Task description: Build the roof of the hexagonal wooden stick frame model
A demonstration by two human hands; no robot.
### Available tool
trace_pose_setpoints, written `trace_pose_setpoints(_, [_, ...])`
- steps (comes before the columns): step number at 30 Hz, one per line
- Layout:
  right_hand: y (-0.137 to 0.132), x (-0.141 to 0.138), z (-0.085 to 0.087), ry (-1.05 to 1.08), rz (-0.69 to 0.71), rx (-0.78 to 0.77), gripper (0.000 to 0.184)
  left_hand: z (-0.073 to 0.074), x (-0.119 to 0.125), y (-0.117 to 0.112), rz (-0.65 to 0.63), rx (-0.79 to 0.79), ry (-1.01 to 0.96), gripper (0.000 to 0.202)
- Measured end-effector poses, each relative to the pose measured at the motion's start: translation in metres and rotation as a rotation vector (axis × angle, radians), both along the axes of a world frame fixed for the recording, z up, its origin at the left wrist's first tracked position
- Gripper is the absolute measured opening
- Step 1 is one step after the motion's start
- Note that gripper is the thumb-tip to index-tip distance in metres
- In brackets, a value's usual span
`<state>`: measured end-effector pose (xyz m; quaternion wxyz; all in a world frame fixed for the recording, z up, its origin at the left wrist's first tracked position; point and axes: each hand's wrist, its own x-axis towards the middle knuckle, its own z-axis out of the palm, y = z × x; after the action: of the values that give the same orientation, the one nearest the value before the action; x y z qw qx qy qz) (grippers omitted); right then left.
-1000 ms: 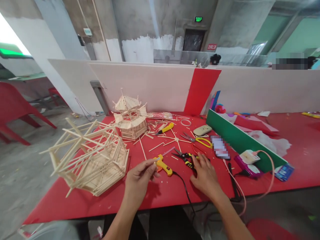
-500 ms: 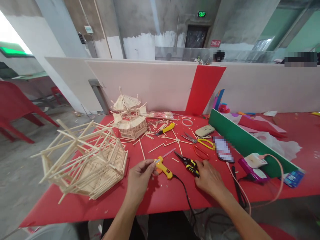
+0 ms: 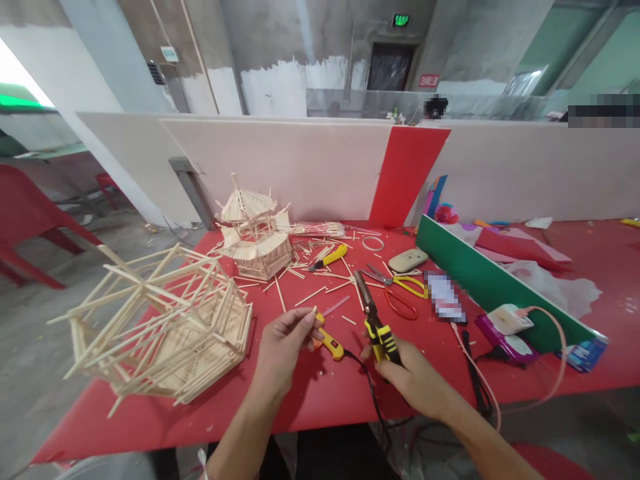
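near the centre of the frame, the left hand pinches a short stick between thumb and fingers, its pale tip left poking out, probably so the end stays exposed. to its right, the right hand has its fingers wrapped around the black-and-yellow handles of the pliers, the nose pointing up the frame, which seems to keep the blades clear of the hand. the yellow glue gun lies on the red desk just beside the left hand, likely set there to be within easy reach. the open stick frame sits at lower left, apart from the tools, perhaps to leave working room.

at the top, a green lit sign and a red sign bear characters too small to read. no brand is legible.
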<state>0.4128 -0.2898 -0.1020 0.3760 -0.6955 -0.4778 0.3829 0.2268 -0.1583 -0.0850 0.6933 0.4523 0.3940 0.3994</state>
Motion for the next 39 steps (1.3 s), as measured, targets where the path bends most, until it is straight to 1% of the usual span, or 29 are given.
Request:
trace_pose_setpoints(1, [0.001, -0.002, 0.002, -0.112, 0.024, -0.009, 0.027, 0.001, 0.000, 0.000, -0.002, 0.005, 0.008, 0.025])
trace_pose_setpoints(3, [0.003, -0.005, 0.004, -0.247, 0.087, -0.013, 0.044, 0.002, -0.001, 0.000, -0.010, 0.013, 0.016, 0.025])
trace_pose_setpoints(5, [0.006, -0.008, 0.004, -0.311, 0.150, -0.013, 0.065, 0.002, -0.001, 0.001, -0.028, 0.022, 0.019, 0.025])
trace_pose_setpoints(6, [0.008, -0.010, 0.003, -0.339, 0.173, -0.022, 0.071, 0.003, -0.001, 0.001, -0.038, 0.029, 0.022, 0.025])
trace_pose_setpoints(7, [0.010, -0.012, 0.003, -0.364, 0.189, -0.036, 0.073, 0.003, -0.002, 0.001, -0.049, 0.041, 0.027, 0.024])
trace_pose_setpoints(10, [0.018, -0.015, 0.001, -0.417, 0.210, -0.083, 0.071, 0.005, -0.004, 0.002, -0.085, 0.105, 0.066, 0.022])
trace_pose_setpoints(13, [0.025, -0.016, -0.001, -0.429, 0.221, -0.081, 0.074, 0.007, -0.008, 0.003, -0.107, 0.177, 0.120, 0.020])
trace_pose_setpoints(19, [0.035, -0.018, -0.001, -0.432, 0.243, 0.043, 0.075, 0.010, -0.014, 0.007, -0.130, 0.239, 0.181, 0.021])
trace_pose_setpoints(24, [0.046, -0.017, 0.004, -0.442, 0.273, 0.118, 0.067, 0.017, -0.013, 0.011, -0.146, 0.275, 0.210, 0.020])
trace_pose_setpoints(26, [0.051, -0.015, 0.005, -0.487, 0.269, 0.144, 0.067, 0.020, -0.012, 0.012, -0.135, 0.324, 0.215, 0.018])
trace_pose_setpoints(29, [0.058, -0.012, 0.005, -0.518, 0.267, 0.191, 0.070, 0.025, -0.012, 0.014, -0.104, 0.454, 0.270, 0.015])
trace_pose_setpoints(32, [0.068, -0.011, 0.005, -0.407, 0.318, 0.234, 0.069, 0.029, -0.009, 0.018, -0.065, 0.629, 0.384, 0.021])
trace_pose_setpoints(34, [0.075, -0.010, 0.006, -0.350, 0.338, 0.235, 0.067, 0.030, -0.007, 0.022, -0.028, 0.724, 0.455, 0.025])
trace_pose_setpoints(36, [0.081, -0.009, 0.008, -0.330, 0.334, 0.227, 0.065, 0.028, -0.004, 0.026, 0.010, 0.774, 0.507, 0.027])
trace_pose_setpoints(39, [0.086, -0.007, 0.009, -0.312, 0.316, 0.205, 0.060, 0.022, 0.002, 0.030, 0.040, 0.789, 0.541, 0.030])
